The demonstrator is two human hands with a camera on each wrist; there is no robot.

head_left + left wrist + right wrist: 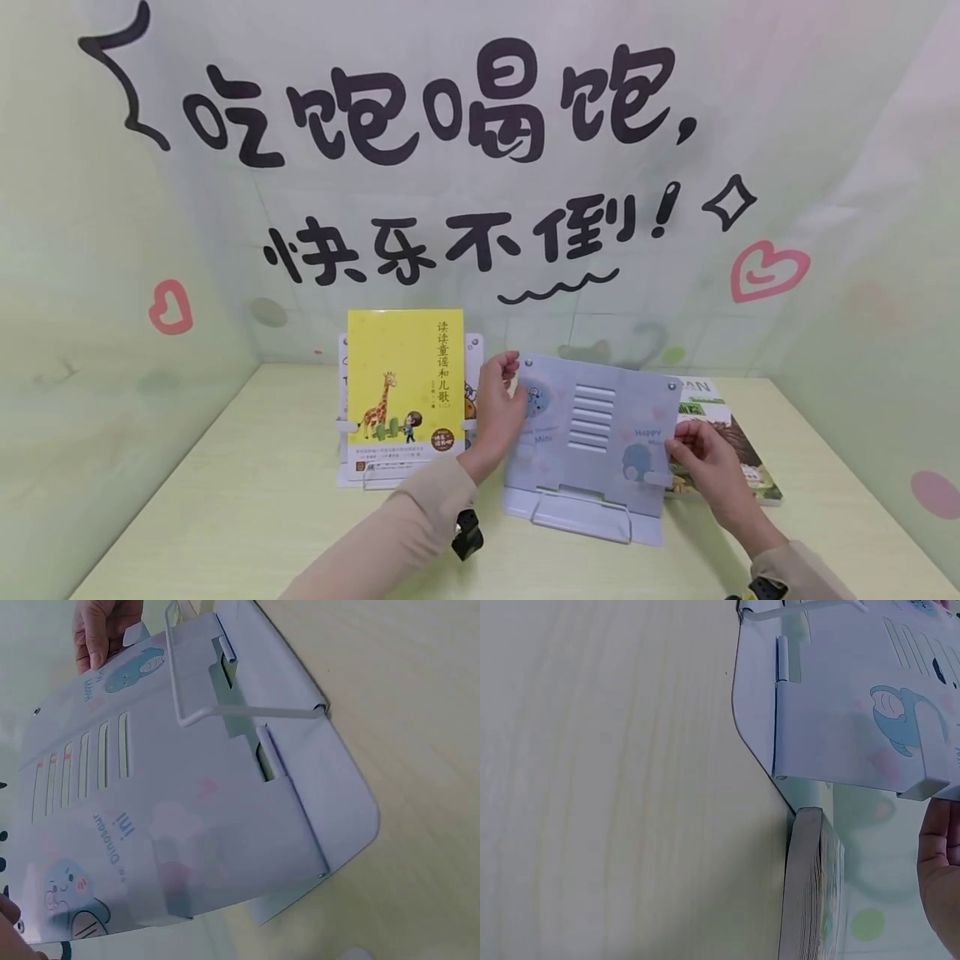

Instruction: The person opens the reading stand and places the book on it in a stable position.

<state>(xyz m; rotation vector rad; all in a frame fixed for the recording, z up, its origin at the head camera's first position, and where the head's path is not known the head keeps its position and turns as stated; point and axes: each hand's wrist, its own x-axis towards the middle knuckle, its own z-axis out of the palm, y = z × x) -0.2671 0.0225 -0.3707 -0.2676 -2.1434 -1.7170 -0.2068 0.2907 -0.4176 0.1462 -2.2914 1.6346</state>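
Note:
A pale lilac book stand (555, 475) with printed dinosaurs and a slotted back stands tilted back on the table. My left hand (498, 417) holds its left edge near the upper corner. The right hand (708, 462) pinches its right edge, thumb in front, just above the small side clip (930, 761). A clear wire rest (247, 711) sticks out at the foot of the stand. Partly hidden behind the stand's right side, a thick book (750, 467) lies flat; its page edges show in the right wrist view.
To the left, a yellow children's book (405, 358) with a giraffe leans on a second stand (474, 354). Behind the pale wooden table (247, 467) hangs a light backdrop (375, 42) with large black lettering.

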